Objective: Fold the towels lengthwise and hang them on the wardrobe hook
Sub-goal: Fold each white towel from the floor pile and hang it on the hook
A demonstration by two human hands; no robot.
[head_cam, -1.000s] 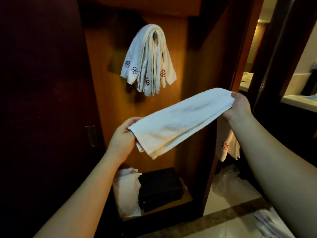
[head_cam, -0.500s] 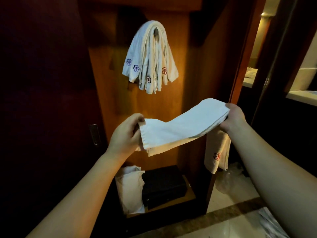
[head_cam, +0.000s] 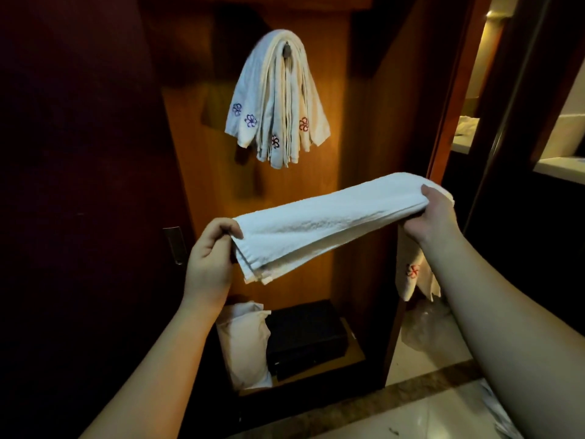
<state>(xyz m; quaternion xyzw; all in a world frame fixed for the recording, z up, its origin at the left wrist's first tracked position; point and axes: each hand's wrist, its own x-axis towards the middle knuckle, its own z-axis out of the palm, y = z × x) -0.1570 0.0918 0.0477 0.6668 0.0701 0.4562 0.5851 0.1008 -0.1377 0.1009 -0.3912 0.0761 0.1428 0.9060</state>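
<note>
white folded towel (head_cam: 329, 223) stretched between our left hand (head_cam: 210, 251) and right hand (head_cam: 432, 213), each pinching an end, keeping the lengthwise fold flat for the hook (head_cam: 287, 52).

— What sits on the wardrobe's bottom shelf (head_cam: 354, 359)?
— A black box (head_cam: 305, 335) toward the right edge, and a white bag (head_cam: 245, 343) touching its left side.
— And outside?
— Crumpled clear plastic (head_cam: 424, 331) on the pale tiled floor (head_cam: 421, 416).
</note>
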